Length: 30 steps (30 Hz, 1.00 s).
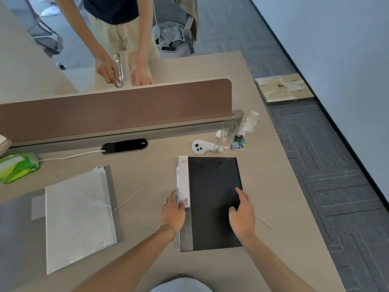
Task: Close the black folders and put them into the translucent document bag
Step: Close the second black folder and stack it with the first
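Black folder point(212, 199) lies shut; right hand point(242, 216) presses flat, open, left hand point(173, 211) pinches spine edge. Square edges, then slide toward document bag point(77, 216).

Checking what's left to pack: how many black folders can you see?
1: a closed black folder on the desk under both hands, right of the document bag. Others may lie hidden beneath it.

Open-plan office. Shared desk point(147, 171) split by a brown divider point(115, 110), with a second person point(117, 39) working at the far side. Cable grommet point(124, 146) in the desktop with a white cord point(69, 157) running out of it. Grey carpet tiles point(328, 175) on the floor, office chair point(44, 36) at top left, another chair point(176, 30) with clothes draped over it.
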{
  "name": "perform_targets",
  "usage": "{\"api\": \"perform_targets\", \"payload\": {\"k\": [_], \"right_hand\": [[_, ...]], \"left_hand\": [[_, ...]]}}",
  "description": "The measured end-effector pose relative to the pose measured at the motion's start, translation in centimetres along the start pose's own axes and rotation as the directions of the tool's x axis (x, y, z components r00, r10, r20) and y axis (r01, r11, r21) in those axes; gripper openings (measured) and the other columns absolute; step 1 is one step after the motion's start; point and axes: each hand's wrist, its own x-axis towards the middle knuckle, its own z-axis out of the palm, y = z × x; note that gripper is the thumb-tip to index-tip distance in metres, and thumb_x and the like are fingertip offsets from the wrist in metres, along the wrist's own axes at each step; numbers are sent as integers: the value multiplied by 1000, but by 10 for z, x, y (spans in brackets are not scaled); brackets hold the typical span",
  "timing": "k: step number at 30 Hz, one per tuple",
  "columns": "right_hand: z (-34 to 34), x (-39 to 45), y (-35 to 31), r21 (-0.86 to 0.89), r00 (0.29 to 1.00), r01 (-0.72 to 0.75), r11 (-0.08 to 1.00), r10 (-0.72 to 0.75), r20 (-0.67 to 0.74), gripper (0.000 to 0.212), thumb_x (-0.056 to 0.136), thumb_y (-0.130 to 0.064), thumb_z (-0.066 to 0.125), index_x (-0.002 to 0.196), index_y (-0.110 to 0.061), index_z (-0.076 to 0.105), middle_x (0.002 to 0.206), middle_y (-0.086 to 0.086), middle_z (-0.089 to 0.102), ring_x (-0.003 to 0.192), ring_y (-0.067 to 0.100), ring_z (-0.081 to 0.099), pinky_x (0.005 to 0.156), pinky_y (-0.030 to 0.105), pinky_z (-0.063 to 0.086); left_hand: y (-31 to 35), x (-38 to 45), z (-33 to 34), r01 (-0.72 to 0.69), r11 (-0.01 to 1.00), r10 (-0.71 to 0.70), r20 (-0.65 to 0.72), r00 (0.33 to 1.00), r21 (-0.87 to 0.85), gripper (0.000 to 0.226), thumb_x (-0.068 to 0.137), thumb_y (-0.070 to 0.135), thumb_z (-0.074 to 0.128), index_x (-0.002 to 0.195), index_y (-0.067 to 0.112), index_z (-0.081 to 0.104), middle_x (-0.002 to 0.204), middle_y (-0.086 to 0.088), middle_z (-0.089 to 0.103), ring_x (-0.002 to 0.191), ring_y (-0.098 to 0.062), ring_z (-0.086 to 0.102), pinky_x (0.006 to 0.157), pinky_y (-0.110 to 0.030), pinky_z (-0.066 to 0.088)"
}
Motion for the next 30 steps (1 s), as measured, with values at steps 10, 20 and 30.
{"api": "perform_targets", "payload": {"k": [10, 20, 30], "right_hand": [[33, -31, -55, -133, 968, 253, 958, -248, 47, 67, 90, -7, 64, 146, -35, 41, 149, -6, 45, 138, 17, 44, 108, 33, 44], [101, -73, -113, -132, 879, 466, 875, -440, 185, 66, 90, -4, 56, 149, -28, 38, 146, -4, 47, 135, 17, 43, 102, 30, 43], [207, -137, -172, -138, 758, 617, 774, -539, 366, 71, 83, 6, 51, 148, -20, 42, 148, -1, 47, 139, 16, 41, 111, 24, 32]], "left_hand": [[-32, -22, -58, -162, 986, 157, -100, 983, -45, 55, 104, 16, 42, 157, 25, 30, 155, -1, 39, 134, -25, 43, 108, -31, 34], [-102, -39, -140, -164, 986, 153, -224, 962, -30, 58, 99, 13, 45, 154, 27, 33, 151, -2, 43, 129, -26, 49, 105, -36, 44], [-221, -44, -226, 0, 994, -37, -349, 936, -106, 57, 100, 15, 46, 155, 26, 33, 155, -1, 40, 134, -24, 47, 108, -36, 42]]}}
